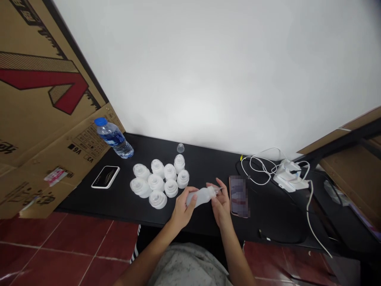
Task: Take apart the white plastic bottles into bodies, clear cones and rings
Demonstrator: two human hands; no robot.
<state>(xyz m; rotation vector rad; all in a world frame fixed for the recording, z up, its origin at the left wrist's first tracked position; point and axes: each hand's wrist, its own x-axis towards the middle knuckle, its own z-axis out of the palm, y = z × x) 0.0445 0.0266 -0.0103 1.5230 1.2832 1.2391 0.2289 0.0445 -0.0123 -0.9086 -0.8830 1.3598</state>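
Observation:
A small translucent white bottle [203, 196] lies sideways between both hands, just above the black table [125, 202]. My left hand [182, 207] is wrapped round its base end. The fingers of my right hand [220, 201] pinch the cap end. To the left of the hands, a cluster of several similar white bottles [159, 179] stands upright on the table. One clear cap [180, 148] sits alone behind the cluster.
A water bottle with a blue cap [113, 137] lies at the back left against cardboard boxes [38, 119]. A white-edged phone [105, 176] lies left of the cluster. Another phone [239, 196] lies right of my hands. White chargers and cables [287, 174] sit further right.

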